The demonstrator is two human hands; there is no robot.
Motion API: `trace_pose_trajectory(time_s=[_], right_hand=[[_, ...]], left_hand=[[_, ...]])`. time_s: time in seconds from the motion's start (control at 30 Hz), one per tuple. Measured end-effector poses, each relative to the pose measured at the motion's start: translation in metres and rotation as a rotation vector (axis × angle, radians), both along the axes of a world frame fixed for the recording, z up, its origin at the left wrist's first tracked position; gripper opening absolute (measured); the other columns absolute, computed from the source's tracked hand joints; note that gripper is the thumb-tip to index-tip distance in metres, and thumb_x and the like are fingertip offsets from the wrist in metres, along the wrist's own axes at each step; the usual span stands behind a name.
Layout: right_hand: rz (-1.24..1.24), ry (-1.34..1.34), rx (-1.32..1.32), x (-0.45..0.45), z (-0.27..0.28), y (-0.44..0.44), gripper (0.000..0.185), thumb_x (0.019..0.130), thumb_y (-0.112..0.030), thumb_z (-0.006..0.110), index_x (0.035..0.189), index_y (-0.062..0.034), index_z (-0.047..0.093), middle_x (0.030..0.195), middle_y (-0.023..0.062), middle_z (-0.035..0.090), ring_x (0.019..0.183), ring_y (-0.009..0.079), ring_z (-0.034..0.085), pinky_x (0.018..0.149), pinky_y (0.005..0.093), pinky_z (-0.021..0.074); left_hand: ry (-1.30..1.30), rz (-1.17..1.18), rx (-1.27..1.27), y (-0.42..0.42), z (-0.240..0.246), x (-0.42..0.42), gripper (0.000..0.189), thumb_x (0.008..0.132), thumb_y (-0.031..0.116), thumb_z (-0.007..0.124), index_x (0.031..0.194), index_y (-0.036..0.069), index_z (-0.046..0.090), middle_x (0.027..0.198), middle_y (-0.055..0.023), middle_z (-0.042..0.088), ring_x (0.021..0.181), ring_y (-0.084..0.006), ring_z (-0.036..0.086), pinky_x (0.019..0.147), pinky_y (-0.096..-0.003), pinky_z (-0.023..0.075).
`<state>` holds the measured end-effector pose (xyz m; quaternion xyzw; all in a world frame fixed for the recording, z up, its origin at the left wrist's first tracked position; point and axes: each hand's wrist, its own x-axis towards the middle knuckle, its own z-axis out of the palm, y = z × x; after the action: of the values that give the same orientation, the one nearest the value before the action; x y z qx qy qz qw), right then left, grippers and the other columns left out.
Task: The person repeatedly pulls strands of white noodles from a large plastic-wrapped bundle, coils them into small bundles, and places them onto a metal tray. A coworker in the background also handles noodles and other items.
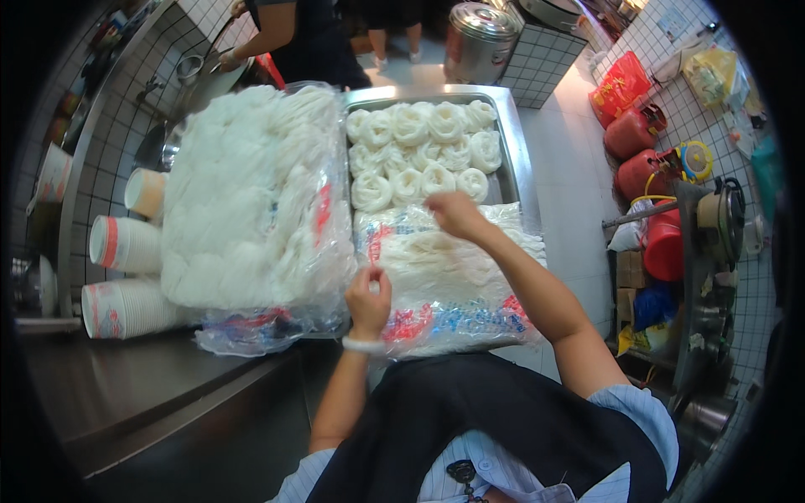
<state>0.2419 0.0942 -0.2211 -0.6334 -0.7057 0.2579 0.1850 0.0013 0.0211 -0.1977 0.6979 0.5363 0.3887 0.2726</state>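
Observation:
My left hand [368, 304], with a white bracelet at its wrist, is raised with thumb and fingertips drawn together over the left side of a clear plastic bag [465, 320] with red and blue print. Whether a strand is pinched there is too small to tell. Loose white rice noodles [440, 258] lie on that bag. My right hand [454, 215], blurred and curled, is over the bag's far edge, close to the nearest row of coiled noodle nests [437, 179]; its fingertips are hidden. Several rows of nests sit in a steel tray [523, 144]. A large heap of white noodles [220, 201] lies on plastic at the left.
Stacked paper bowls [129, 308] stand left of the heap on a steel counter [157, 377]. A co-worker [308, 44] stands beyond it. A lidded steel pot [481, 41] is at the back. Red gas cylinders [644, 173] and a shelf rack [685, 283] line the right.

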Motion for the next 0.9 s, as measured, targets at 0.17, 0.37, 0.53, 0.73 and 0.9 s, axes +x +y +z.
trace_pose_trajectory(time_s=[0.17,0.37,0.53,0.73,0.9], right_hand=[[0.299,-0.070,-0.226,-0.046,-0.020,0.004,0.028,0.066,-0.018,0.059,0.088,-0.0025,0.064,0.083,0.0173,0.064,0.077,0.0320,0.060,0.068,0.0379,0.0468],[0.503,-0.177,-0.388,-0.046,-0.017,0.018,0.039,0.054,-0.026,0.071,0.085,-0.0030,0.065,0.082,0.0150,0.065,0.075,0.0286,0.061,0.066,0.0387,0.0460],[0.269,-0.008,-0.212,-0.032,-0.020,-0.018,0.040,0.055,-0.023,0.072,0.088,-0.0034,0.062,0.088,0.0160,0.063,0.084,0.0288,0.059,0.073,0.0365,0.0454],[0.256,0.247,-0.336,-0.032,0.019,-0.046,0.042,0.064,-0.022,0.071,0.100,-0.0037,0.056,0.092,0.0112,0.063,0.081,0.0221,0.059,0.073,0.0331,0.0453],[0.025,0.248,-0.381,-0.024,0.010,-0.044,0.038,0.067,-0.019,0.068,0.100,-0.0045,0.058,0.093,0.0124,0.064,0.082,0.0246,0.061,0.073,0.0342,0.0462]], left_hand=[[-0.035,0.007,-0.082,-0.066,0.000,-0.047,0.004,0.075,0.006,0.059,0.077,0.001,0.059,0.071,-0.0123,0.061,0.065,-0.0256,0.062,0.060,-0.0323,0.0477],[-0.100,0.053,-0.097,-0.073,0.008,-0.078,0.005,0.075,0.006,0.059,0.078,0.001,0.060,0.071,-0.0117,0.061,0.065,-0.0240,0.062,0.061,-0.0305,0.0482],[-0.147,-0.020,-0.083,-0.056,0.006,-0.088,0.007,0.075,0.006,0.060,0.080,0.002,0.060,0.073,-0.0125,0.062,0.067,-0.0240,0.063,0.061,-0.0311,0.0490],[-0.212,-0.063,-0.045,-0.036,0.009,-0.088,0.007,0.075,0.008,0.060,0.080,0.003,0.060,0.072,-0.0123,0.062,0.067,-0.0261,0.062,0.061,-0.0333,0.0488],[-0.154,-0.060,-0.022,-0.036,0.016,-0.089,0.007,0.075,0.009,0.060,0.080,0.004,0.061,0.072,-0.0120,0.062,0.066,-0.0262,0.062,0.061,-0.0333,0.0486]])
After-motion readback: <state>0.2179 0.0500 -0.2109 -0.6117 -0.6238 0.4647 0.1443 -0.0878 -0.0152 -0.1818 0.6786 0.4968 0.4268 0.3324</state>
